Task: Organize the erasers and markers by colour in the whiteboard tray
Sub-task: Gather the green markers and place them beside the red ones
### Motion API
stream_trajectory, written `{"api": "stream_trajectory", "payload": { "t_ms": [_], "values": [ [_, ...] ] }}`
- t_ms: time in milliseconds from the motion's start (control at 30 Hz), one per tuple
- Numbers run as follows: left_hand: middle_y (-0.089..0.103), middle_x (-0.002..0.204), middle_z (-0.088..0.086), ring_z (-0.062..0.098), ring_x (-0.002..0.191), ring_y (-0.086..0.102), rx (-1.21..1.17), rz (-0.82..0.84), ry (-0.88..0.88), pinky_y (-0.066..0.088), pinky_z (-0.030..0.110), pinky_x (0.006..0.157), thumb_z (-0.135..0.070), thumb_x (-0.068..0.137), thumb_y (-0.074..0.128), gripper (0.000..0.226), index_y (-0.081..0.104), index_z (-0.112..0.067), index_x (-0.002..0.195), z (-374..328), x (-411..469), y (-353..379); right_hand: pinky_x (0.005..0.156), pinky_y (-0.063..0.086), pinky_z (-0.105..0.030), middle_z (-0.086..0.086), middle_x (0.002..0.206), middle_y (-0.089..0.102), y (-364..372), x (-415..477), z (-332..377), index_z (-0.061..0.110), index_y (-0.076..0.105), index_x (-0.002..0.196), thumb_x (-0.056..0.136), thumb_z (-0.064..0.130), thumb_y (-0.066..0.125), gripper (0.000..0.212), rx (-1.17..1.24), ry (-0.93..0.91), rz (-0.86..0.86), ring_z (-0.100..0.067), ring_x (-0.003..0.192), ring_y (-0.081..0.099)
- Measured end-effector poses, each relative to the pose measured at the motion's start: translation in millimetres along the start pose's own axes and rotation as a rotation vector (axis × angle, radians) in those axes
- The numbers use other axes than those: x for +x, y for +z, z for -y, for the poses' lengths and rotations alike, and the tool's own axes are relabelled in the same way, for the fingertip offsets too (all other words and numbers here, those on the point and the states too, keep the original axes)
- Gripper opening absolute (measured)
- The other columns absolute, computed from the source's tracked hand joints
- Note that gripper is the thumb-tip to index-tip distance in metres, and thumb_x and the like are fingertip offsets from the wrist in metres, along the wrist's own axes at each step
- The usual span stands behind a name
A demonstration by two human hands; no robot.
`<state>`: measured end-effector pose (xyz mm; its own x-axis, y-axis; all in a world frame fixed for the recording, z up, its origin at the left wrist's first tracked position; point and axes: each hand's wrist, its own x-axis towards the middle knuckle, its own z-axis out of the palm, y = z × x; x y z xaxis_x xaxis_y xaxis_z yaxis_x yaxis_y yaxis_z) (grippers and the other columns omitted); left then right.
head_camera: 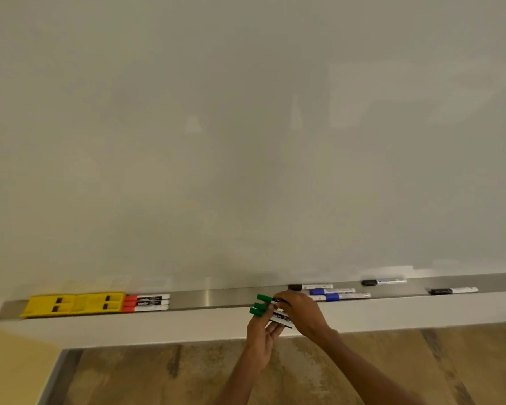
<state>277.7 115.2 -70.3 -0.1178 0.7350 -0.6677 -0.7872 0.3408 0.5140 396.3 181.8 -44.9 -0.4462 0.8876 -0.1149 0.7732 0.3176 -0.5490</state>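
A long metal whiteboard tray [216, 298] runs under the whiteboard. At its left end lie two yellow erasers [73, 304] side by side, with three red-capped markers [146, 303] stacked right beside them. Three green-capped markers [260, 305] are held just in front of the tray's middle. My left hand [260, 343] grips the lower ones from below, and my right hand [301, 312] holds the top one from above. To the right in the tray lie two blue markers [333, 294] and three black-capped markers [310, 286], [383, 282], [453, 290], spread apart.
The blank whiteboard [246, 127] fills the upper view. Below the tray is a white ledge [158, 328], then wood-patterned floor [187, 375]. A yellow surface [12, 366] sits at the lower left. The bare tray stretch lies between the red markers and my hands.
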Motion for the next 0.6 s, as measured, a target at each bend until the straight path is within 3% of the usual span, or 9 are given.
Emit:
{"api": "stream_trajectory", "payload": {
  "t_ms": [233, 333, 467, 600],
  "values": [
    [0.067, 0.112, 0.024, 0.035, 0.103, 0.067, -0.068, -0.042, 0.046, 0.054, 0.046, 0.089, -0.013, 0.093, 0.059, 0.039, 0.052, 0.004, 0.128, -28.6, -2.9, -31.7, 0.081, 0.056, -0.025, 0.007, 0.119, 0.060, 27.6, 6.3, 40.4, 0.031, 0.058, 0.125, 0.097, 0.029, 0.054, 0.028, -0.134, -0.152, 0.044, -0.011, 0.099, 0.064],
    [0.067, 0.113, 0.023, 0.035, 0.104, 0.066, -0.096, -0.057, 0.061, 0.055, 0.044, 0.088, -0.013, 0.094, 0.059, 0.039, 0.053, 0.003, 0.128, -43.1, -4.8, -40.1, 0.085, 0.056, -0.028, 0.007, 0.125, 0.058, 31.5, 9.8, 48.5, 0.032, 0.056, 0.128, 0.098, 0.030, 0.052, 0.031, -0.148, -0.172, 0.018, -0.011, 0.110, 0.057],
    [0.065, 0.118, 0.024, 0.038, 0.108, 0.064, -0.124, -0.073, 0.083, 0.051, 0.046, 0.094, -0.012, 0.094, 0.059, 0.039, 0.054, 0.003, 0.129, -64.7, -4.3, -54.8, 0.093, 0.053, -0.031, 0.003, 0.131, 0.058, 36.9, 12.3, 52.3, 0.026, 0.057, 0.131, 0.099, 0.032, 0.052, 0.033, 0.141, 0.090, -0.103, -0.014, 0.118, 0.055],
    [0.063, 0.122, 0.025, 0.040, 0.111, 0.062, -0.153, -0.107, 0.105, 0.047, 0.048, 0.098, -0.011, 0.095, 0.057, 0.040, 0.052, 0.005, 0.131, -80.9, -1.8, -72.8, 0.082, 0.060, -0.028, -0.009, 0.120, 0.067, 54.7, 12.2, 61.6, 0.018, 0.058, 0.129, 0.098, 0.025, 0.056, 0.032, 0.743, 0.333, 0.031, -0.016, 0.102, 0.067]
  ]
}}
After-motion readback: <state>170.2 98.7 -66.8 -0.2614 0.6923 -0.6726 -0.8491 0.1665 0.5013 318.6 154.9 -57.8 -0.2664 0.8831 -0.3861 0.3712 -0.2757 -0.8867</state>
